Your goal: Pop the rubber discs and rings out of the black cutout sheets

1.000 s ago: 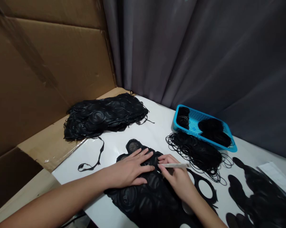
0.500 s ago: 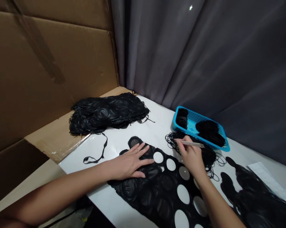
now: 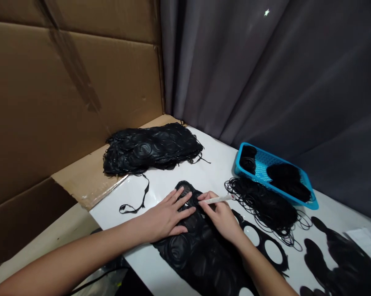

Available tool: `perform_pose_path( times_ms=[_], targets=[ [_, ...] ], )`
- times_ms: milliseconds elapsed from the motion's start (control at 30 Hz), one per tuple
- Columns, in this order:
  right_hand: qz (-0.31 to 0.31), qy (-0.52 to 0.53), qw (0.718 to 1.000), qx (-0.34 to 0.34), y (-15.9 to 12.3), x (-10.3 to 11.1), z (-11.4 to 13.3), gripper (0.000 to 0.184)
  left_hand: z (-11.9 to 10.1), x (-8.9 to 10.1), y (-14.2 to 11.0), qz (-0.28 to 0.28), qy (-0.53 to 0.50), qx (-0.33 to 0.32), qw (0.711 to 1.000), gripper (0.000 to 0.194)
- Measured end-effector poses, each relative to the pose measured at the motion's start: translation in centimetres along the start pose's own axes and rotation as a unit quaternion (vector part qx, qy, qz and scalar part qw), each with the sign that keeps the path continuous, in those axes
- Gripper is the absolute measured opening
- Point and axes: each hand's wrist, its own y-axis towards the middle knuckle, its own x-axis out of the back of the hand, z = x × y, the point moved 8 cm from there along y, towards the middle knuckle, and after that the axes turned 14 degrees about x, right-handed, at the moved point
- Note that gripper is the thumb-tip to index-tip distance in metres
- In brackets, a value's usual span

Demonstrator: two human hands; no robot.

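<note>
Cardboard (image 3: 65, 102) stands up on the far left. A heap of black rubber sheets (image 3: 151, 150) lies by it on the white table (image 3: 210, 164), with a thin black strip (image 3: 141, 201) just below. The left hand (image 3: 167, 216) lies flat with its fingers spread, pressing on a long black rubber sheet (image 3: 200, 255) that runs from the hands back toward the person. The right hand (image 3: 221, 218) is just beside it, pinching a white pen (image 3: 218, 200) – the pen points left, its tip at the sheet. Further right are a tangle of thin black rings (image 3: 262, 205), a blue basket (image 3: 237, 162) and another black rubber pile (image 3: 336, 263).
</note>
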Motion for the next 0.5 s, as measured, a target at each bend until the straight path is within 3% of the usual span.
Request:
perform_pose_path(
  times_ms=[333,500],
  targets=[
    [0.009,-0.009,1.0,0.001,0.2,-0.2,-0.5,0.021,0.1,-0.2,-0.2,0.004,0.011,0.004,1.0,0.062],
    [0.008,-0.078,0.995,0.059,-0.4,-1.0,0.6,0.018,0.1,-0.1,-0.2,-0.014,-0.005,0.006,1.0,0.063]
  ],
)
